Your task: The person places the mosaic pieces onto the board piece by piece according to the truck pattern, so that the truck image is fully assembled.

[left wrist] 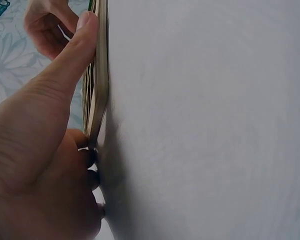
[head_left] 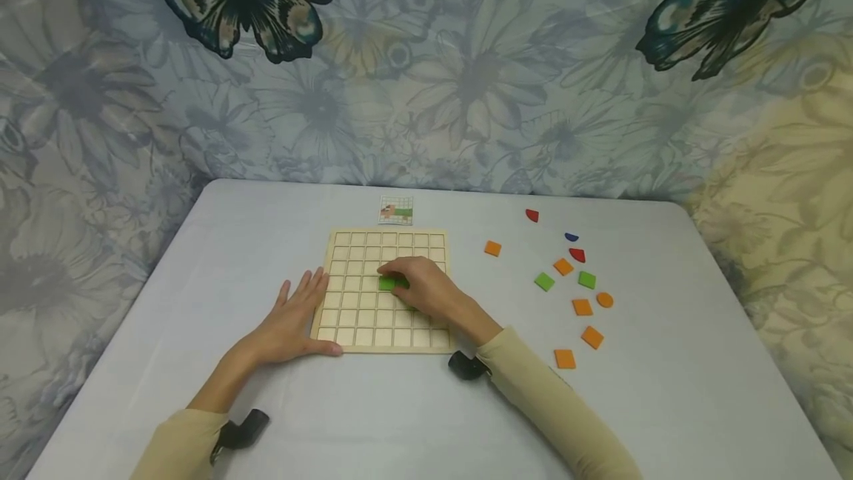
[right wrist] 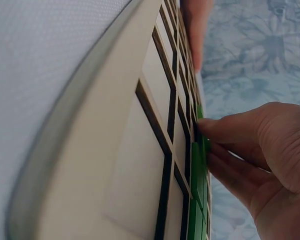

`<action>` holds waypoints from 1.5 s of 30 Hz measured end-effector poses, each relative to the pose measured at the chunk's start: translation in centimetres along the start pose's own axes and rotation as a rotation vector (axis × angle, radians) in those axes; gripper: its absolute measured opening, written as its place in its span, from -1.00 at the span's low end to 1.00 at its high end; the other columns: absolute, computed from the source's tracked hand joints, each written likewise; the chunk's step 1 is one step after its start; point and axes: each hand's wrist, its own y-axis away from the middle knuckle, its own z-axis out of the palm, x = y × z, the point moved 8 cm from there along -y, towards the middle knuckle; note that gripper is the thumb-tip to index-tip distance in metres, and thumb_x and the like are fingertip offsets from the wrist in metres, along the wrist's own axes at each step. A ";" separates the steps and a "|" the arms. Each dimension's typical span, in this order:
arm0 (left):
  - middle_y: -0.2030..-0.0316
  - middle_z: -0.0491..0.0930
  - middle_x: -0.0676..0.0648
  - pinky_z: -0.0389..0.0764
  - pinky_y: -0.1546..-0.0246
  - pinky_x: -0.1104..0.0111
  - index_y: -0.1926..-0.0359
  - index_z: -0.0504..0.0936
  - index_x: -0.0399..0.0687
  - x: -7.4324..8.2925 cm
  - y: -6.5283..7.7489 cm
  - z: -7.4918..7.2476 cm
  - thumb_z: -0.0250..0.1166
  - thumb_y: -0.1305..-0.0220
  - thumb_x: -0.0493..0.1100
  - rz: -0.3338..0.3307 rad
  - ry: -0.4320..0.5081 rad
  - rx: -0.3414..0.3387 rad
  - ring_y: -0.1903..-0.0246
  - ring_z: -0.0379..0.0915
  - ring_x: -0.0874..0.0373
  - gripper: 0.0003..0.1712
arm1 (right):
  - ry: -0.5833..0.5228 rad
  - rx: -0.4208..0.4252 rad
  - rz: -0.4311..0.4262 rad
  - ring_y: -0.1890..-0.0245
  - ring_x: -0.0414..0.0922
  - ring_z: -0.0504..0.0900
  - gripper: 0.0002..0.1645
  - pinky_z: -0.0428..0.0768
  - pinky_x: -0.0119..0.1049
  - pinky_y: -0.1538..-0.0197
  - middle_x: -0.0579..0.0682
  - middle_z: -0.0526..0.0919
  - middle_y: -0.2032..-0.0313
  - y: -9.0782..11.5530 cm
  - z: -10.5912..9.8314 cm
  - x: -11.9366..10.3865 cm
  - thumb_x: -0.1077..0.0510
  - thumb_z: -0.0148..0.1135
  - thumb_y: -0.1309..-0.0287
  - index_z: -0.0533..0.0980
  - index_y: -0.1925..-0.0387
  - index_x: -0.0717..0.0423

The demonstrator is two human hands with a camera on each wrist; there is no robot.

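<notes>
A square wooden grid board point(head_left: 346, 317) lies on the table. My left hand point(head_left: 288, 324) rests at its left side, fingers spread along the edge and thumb at the near left corner. Over the middle of the board, my right hand point(head_left: 426, 289) pinches a green square tile point(right wrist: 206, 143) between thumb and fingers. Other green tiles point(right wrist: 195, 172) sit in the grid cells beside it, partly hidden by the right hand in the head view. In the left wrist view, the left thumb point(left wrist: 79, 47) presses on the board's edge.
Behind the board lies a small picture card point(head_left: 396, 211) with a grid pattern. Scattered to the right are several orange squares point(head_left: 583, 307), an orange circle point(head_left: 605, 300), two loose green squares point(head_left: 544, 281), two red pieces point(head_left: 577, 255) and a blue piece point(head_left: 571, 237).
</notes>
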 end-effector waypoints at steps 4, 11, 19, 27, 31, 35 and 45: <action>-0.53 -0.25 -0.29 -0.46 -0.40 -0.16 -0.52 -0.16 -0.33 0.0 -0.1 0.0 0.44 0.19 0.46 0.008 0.000 0.001 -0.50 -0.43 -0.22 0.54 | 0.013 -0.002 -0.008 -0.08 -0.11 0.62 -0.57 0.54 -0.29 -0.16 0.02 0.68 -0.03 0.0 -0.1 0.1 0.31 0.38 -0.13 0.60 -0.08 0.17; -0.53 -0.24 -0.29 -0.45 -0.40 -0.16 -0.52 -0.16 -0.32 -0.1 -0.1 0.0 0.43 0.19 0.48 0.013 -0.006 0.007 -0.50 -0.43 -0.23 0.54 | -0.002 0.002 -0.002 -0.10 -0.12 0.61 -0.57 0.52 -0.29 -0.18 0.00 0.68 -0.04 0.4 -0.5 0.4 0.29 0.36 -0.16 0.59 -0.09 0.16; -0.53 -0.24 -0.28 -0.46 -0.41 -0.15 -0.53 -0.16 -0.30 -0.1 -0.2 0.2 0.44 0.20 0.47 0.009 0.005 0.010 -0.50 -0.44 -0.22 0.55 | 0.010 0.048 0.025 -0.06 -0.08 0.64 -0.59 0.57 -0.25 -0.13 0.03 0.68 -0.03 2.2 -2.3 1.5 0.31 0.34 -0.17 0.59 -0.09 0.19; -0.52 -0.24 -0.30 -0.47 -0.41 -0.14 -0.52 -0.14 -0.33 0.0 -0.1 0.1 0.46 0.19 0.45 0.002 0.001 0.004 -0.50 -0.43 -0.23 0.53 | -0.005 0.096 0.132 -0.02 -0.09 0.65 -0.61 0.59 -0.21 -0.09 -0.01 0.70 0.00 4.2 -4.0 3.6 0.31 0.33 -0.18 0.61 -0.07 0.16; -0.52 -0.24 -0.31 -0.46 -0.41 -0.15 -0.52 -0.14 -0.34 0.2 0.1 -0.1 0.47 0.18 0.42 0.005 0.007 0.004 -0.50 -0.43 -0.24 0.52 | -0.039 0.128 0.220 -0.10 -0.10 0.60 -0.63 0.55 -0.16 -0.16 -0.05 0.67 -0.03 5.5 -5.1 4.9 0.28 0.28 -0.22 0.61 -0.07 0.13; -0.52 -0.23 -0.31 -0.45 -0.40 -0.16 -0.52 -0.13 -0.34 0.2 0.1 -0.1 0.47 0.17 0.42 0.013 0.001 0.008 -0.50 -0.42 -0.24 0.51 | -0.031 0.170 0.232 -0.11 -0.06 0.59 -0.62 0.53 -0.11 -0.18 -0.03 0.68 -0.03 6.5 -6.3 5.6 0.32 0.31 -0.18 0.61 -0.07 0.16; -0.52 -0.24 -0.31 -0.44 -0.41 -0.16 -0.52 -0.15 -0.34 0.2 -0.1 0.1 0.44 0.16 0.45 0.016 -0.018 0.007 -0.50 -0.42 -0.25 0.52 | 0.021 0.174 0.289 -0.06 -0.01 0.63 -0.58 0.57 -0.06 -0.14 0.03 0.69 -0.01 8.8 -8.0 7.6 0.34 0.34 -0.14 0.60 -0.08 0.20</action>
